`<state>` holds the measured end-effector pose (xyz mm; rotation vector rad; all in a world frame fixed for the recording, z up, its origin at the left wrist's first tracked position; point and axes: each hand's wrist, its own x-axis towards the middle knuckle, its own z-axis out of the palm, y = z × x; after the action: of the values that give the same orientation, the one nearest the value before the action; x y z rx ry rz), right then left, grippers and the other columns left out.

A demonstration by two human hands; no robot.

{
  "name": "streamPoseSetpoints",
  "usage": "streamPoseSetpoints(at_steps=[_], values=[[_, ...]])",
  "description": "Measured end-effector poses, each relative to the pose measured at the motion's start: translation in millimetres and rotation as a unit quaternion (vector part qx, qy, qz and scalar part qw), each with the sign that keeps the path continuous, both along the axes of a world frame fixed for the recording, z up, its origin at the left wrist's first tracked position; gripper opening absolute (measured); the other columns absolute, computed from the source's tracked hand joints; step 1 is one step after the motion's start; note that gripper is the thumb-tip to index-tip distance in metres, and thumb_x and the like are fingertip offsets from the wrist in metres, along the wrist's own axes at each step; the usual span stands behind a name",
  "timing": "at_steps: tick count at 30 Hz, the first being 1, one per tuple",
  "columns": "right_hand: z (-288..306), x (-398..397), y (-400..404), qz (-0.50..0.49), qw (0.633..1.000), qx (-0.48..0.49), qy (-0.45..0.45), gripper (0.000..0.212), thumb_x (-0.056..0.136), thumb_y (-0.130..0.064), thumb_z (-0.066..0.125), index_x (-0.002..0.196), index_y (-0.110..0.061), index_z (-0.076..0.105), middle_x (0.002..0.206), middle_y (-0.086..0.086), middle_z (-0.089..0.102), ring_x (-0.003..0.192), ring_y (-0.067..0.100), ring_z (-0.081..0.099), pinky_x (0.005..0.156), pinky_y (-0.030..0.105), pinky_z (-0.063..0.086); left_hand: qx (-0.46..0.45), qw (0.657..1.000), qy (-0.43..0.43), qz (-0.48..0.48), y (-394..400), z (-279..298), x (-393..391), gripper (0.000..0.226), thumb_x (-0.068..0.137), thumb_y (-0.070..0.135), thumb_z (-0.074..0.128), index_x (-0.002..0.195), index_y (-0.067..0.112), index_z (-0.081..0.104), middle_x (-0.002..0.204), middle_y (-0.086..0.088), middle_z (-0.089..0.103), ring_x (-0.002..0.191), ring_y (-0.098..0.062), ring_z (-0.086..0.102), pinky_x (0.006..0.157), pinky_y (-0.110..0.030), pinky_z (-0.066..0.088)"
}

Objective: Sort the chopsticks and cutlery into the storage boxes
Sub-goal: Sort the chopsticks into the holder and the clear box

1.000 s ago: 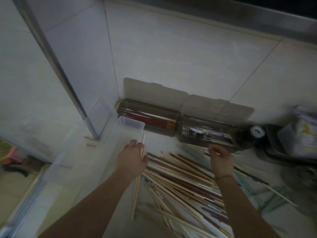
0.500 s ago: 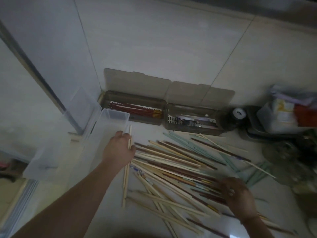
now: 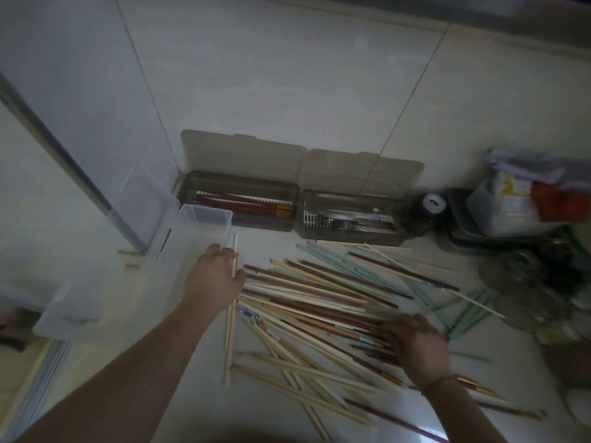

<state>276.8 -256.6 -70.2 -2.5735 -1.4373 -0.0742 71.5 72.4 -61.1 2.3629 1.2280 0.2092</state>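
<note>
Pale tiled floor (image 3: 319, 107) held scattered chopsticks (image 3: 319, 289) at centre frame. Left hand (image 3: 212, 279) gripped pale sticks (image 3: 231, 327) running lengthwise beside the clear bin (image 3: 204, 215); right hand (image 3: 415, 343), fingers curled, pressed the pile's right ends.

Dark red chopsticks (image 3: 243, 203) fill a smoky-brown box (image 3: 238, 199) (lid translucent); pale green chopsticks (image 3: 345, 257) lie on the white desk (image 3: 204, 407).

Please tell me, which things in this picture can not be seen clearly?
- Head view: right hand fingers, hidden by its own back; grip unclear.
- Cutlery in the right storage box: too dark and small to name.
- Items at the right edge: blurred, partly cut off.
- Chopstick pile: lower sticks covered by upper ones.
</note>
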Motion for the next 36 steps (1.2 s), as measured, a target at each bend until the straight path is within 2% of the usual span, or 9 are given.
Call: streamPoseSetpoints(at_steps=[7, 13, 16, 20, 22, 25, 29, 33, 36], values=[[4.8, -0.5, 7.6, -0.044, 0.997, -0.058, -0.005, 0.02, 0.062, -0.01, 0.087, 0.069, -0.023, 0.073, 0.073, -0.004, 0.068, 0.066, 0.027, 0.061, 0.053, 0.031, 0.047, -0.001, 1.0, 0.004, 0.003, -0.3, -1.5, 0.6, 0.038, 0.084, 0.033, 0.065, 0.116, 0.013, 0.063, 0.117, -0.009, 0.053, 0.098, -0.032, 0.059, 0.081, -0.039, 0.052], [-0.3, 2.5, 6.2, -0.047, 0.996, -0.069, -0.005, 0.022, 0.06, -0.014, 0.088, 0.074, -0.024, 0.074, 0.077, -0.004, 0.069, 0.069, 0.028, 0.061, 0.054, 0.033, 0.047, -0.008, 1.0, 0.007, 0.005, 1.1, -1.5, -0.1, 0.039, 0.084, 0.036, 0.064, 0.118, 0.016, 0.062, 0.119, -0.007, 0.052, 0.1, -0.03, 0.059, 0.082, -0.039, 0.052], [-3.5, 14.4, -6.8, -0.094, 0.995, -0.017, 0.016, 0.023, 0.065, -0.008, 0.085, 0.08, -0.022, 0.074, 0.082, -0.002, 0.071, 0.073, 0.031, 0.063, 0.057, 0.035, 0.052, -0.005, 1.0, 0.004, 0.005, 1.6, -1.1, -0.5, 0.039, 0.084, 0.035, 0.064, 0.118, 0.016, 0.062, 0.121, -0.008, 0.053, 0.102, -0.03, 0.058, 0.084, -0.038, 0.051], [-2.6, 33.2, -21.1, -0.149, 0.986, 0.07, 0.032, 0.01, 0.082, -0.015, 0.065, 0.085, -0.014, 0.074, 0.083, 0.008, 0.071, 0.074, 0.035, 0.063, 0.065, 0.038, 0.051, -0.003, 1.0, -0.001, 0.004, 1.1, -0.5, -0.5, 0.038, 0.082, 0.035, 0.065, 0.115, 0.015, 0.063, 0.119, -0.009, 0.053, 0.101, -0.031, 0.059, 0.084, -0.038, 0.052], [1.3, 39.3, -13.9, -0.201, 0.971, 0.103, 0.08, 0.006, 0.086, -0.008, 0.068, 0.088, -0.011, 0.073, 0.086, 0.011, 0.071, 0.074, 0.032, 0.061, 0.069, 0.036, 0.047, 0.0, 1.0, -0.007, 0.001, 0.5, -1.4, -1.0, 0.037, 0.081, 0.034, 0.066, 0.112, 0.014, 0.064, 0.117, -0.01, 0.054, 0.099, -0.031, 0.06, 0.083, -0.039, 0.052], [12.5, 38.5, 17.4, -0.245, 0.94, 0.167, 0.169, 0.009, 0.084, -0.003, 0.069, 0.089, -0.01, 0.072, 0.085, 0.011, 0.07, 0.069, 0.025, 0.058, 0.07, 0.03, 0.041, 0.004, 1.0, -0.008, -0.003, 1.2, -2.5, -1.4, 0.036, 0.081, 0.035, 0.066, 0.111, 0.015, 0.064, 0.115, -0.009, 0.055, 0.097, -0.03, 0.061, 0.082, -0.037, 0.052], [30.9, 30.9, 84.2, -0.238, 0.918, 0.222, 0.226, 0.007, 0.085, -0.009, 0.069, 0.088, -0.014, 0.072, 0.081, 0.005, 0.068, 0.075, 0.023, 0.06, 0.072, 0.028, 0.04, 0.0, 1.0, -0.001, -0.004, 2.2, -1.7, -1.2, 0.039, 0.083, 0.037, 0.064, 0.115, 0.016, 0.062, 0.117, -0.006, 0.053, 0.1, -0.027, 0.059, 0.084, -0.036, 0.052], [42.2, 26.2, 160.1, -0.202, 0.944, 0.179, 0.187, 0.007, 0.089, -0.019, 0.065, 0.089, -0.018, 0.072, 0.082, 0.0, 0.067, 0.076, 0.021, 0.059, 0.064, 0.025, 0.035, -0.002, 1.0, -0.002, -0.005, 2.7, -2.3, -1.1, 0.039, 0.083, 0.038, 0.062, 0.115, 0.016, 0.062, 0.118, -0.006, 0.053, 0.101, -0.027, 0.059, 0.085, -0.036, 0.052], [48.5, 22.4, 208.6, -0.157, 0.97, 0.115, 0.145, 0.01, 0.091, -0.024, 0.062, 0.093, -0.023, 0.071, 0.089, 0.003, 0.07, 0.082, 0.025, 0.063, 0.064, 0.026, 0.039, -0.001, 1.0, -0.001, -0.007, 2.1, -3.4, -1.6, 0.039, 0.083, 0.04, 0.061, 0.116, 0.018, 0.061, 0.118, -0.004, 0.052, 0.102, -0.025, 0.058, 0.085, -0.035, 0.05]])
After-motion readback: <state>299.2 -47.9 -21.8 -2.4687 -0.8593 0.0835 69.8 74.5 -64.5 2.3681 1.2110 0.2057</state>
